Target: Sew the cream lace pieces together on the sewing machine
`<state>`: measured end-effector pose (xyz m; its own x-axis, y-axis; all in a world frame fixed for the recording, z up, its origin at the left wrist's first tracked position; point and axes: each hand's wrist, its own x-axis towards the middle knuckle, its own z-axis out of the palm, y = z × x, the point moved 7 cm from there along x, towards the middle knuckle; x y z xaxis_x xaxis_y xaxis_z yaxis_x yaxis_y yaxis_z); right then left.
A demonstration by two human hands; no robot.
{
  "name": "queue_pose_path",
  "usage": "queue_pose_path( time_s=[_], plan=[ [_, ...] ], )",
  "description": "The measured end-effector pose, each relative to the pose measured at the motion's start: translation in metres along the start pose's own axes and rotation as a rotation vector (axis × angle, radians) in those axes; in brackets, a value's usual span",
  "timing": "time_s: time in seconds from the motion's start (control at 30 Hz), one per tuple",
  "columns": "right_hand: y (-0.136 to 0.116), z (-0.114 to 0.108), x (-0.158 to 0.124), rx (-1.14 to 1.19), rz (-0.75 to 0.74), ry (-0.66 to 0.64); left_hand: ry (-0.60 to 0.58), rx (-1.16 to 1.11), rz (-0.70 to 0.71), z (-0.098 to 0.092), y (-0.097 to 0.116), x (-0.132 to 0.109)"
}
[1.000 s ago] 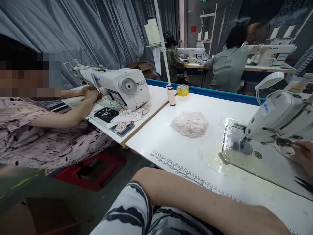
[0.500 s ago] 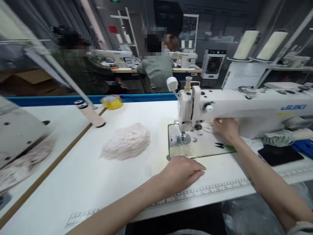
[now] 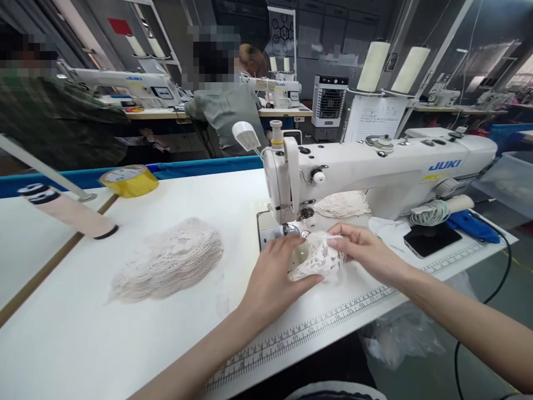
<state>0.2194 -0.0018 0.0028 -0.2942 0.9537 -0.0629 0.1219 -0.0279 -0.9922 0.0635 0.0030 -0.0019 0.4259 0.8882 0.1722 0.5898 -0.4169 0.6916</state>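
Both my hands hold one small piece of cream lace on the white table just in front of the white sewing machine. My left hand grips its left side with thumb and fingers closed on it. My right hand pinches its upper right edge. The piece lies close to the needle plate. A stack of the same lace pieces sits to the left of my hands. Another pile of lace rests behind the machine's arm.
A yellow tape roll and a pink thread cone lie at the left. A black phone, a cord bundle and a blue item sit to the right. A printed ruler runs along the table's front edge. Other people sew behind.
The view swung right from the neighbour to my own machine. My right hand came out from behind the machine with a lace piece, and my left hand rose off the table to grip it.
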Motion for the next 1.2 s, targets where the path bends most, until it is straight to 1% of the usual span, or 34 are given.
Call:
queue_pose_path(
  time_s=[0.03, 0.07, 0.13, 0.17, 0.2, 0.27, 0.33, 0.37, 0.4, 0.43, 0.47, 0.53, 0.57, 0.6, 0.67, 0.73, 0.77, 0.83, 0.9, 1.0, 1.13, 1.2],
  plan=[
    [0.007, 0.007, -0.009, 0.180, 0.058, -0.006, -0.067, -0.138, -0.026, -0.001, -0.003, -0.004],
    [0.015, 0.015, -0.018, 0.300, 0.118, -0.016, -0.158, -0.288, -0.059, 0.000, -0.005, -0.009],
    [0.031, 0.031, -0.035, 0.438, 0.230, -0.052, -0.289, -0.561, -0.139, 0.000, -0.008, -0.021],
    [0.037, 0.039, -0.043, 0.464, 0.282, -0.091, -0.321, -0.662, -0.181, -0.001, -0.009, -0.026],
    [0.041, 0.046, -0.051, 0.467, 0.322, -0.145, -0.334, -0.726, -0.222, -0.003, -0.010, -0.031],
    [0.043, 0.060, -0.068, 0.397, 0.373, -0.310, -0.355, -0.756, -0.281, -0.005, -0.013, -0.037],
    [0.037, 0.069, -0.084, 0.247, 0.393, -0.513, -0.399, -0.695, -0.305, -0.006, -0.015, -0.040],
    [0.033, 0.070, -0.088, 0.151, 0.381, -0.578, -0.418, -0.649, -0.295, -0.008, -0.016, -0.040],
    [0.028, 0.067, -0.087, 0.047, 0.337, -0.587, -0.437, -0.605, -0.273, -0.010, -0.016, -0.040],
    [0.021, 0.060, -0.079, -0.052, 0.261, -0.527, -0.455, -0.565, -0.244, -0.013, -0.016, -0.040],
    [0.013, 0.053, -0.069, -0.130, 0.179, -0.435, -0.475, -0.532, -0.217, -0.015, -0.016, -0.040],
    [0.001, 0.043, -0.044, -0.187, 0.061, -0.269, -0.505, -0.486, -0.176, -0.019, -0.017, -0.041],
    [0.001, 0.044, -0.031, -0.176, 0.053, -0.245, -0.508, -0.468, -0.161, -0.021, -0.017, -0.041],
    [0.003, 0.049, -0.019, -0.153, 0.076, -0.280, -0.504, -0.450, -0.146, -0.022, -0.017, -0.041],
    [0.012, 0.066, 0.002, -0.100, 0.161, -0.451, -0.484, -0.408, -0.119, -0.025, -0.019, -0.042],
    [0.020, 0.081, 0.015, -0.080, 0.235, -0.613, -0.454, -0.367, -0.103, -0.028, -0.022, -0.042],
    [0.023, 0.085, 0.020, -0.077, 0.257, -0.662, -0.439, -0.348, -0.098, -0.030, -0.024, -0.042],
    [0.028, 0.089, 0.027, -0.075, 0.277, -0.714, -0.411, -0.315, -0.086, -0.036, -0.028, -0.042],
    [0.032, 0.091, 0.032, -0.079, 0.279, -0.725, -0.392, -0.281, -0.067, -0.041, -0.030, -0.041],
    [0.032, 0.090, 0.039, -0.127, 0.231, -0.684, -0.354, -0.209, -0.043, -0.046, -0.030, -0.036],
    [0.026, 0.084, 0.044, -0.216, 0.140, -0.610, -0.242, -0.096, -0.037, -0.040, -0.030, -0.022],
    [0.021, 0.077, 0.045, -0.286, 0.073, -0.520, -0.163, -0.025, 0.000, -0.035, -0.030, -0.017]
  ],
)
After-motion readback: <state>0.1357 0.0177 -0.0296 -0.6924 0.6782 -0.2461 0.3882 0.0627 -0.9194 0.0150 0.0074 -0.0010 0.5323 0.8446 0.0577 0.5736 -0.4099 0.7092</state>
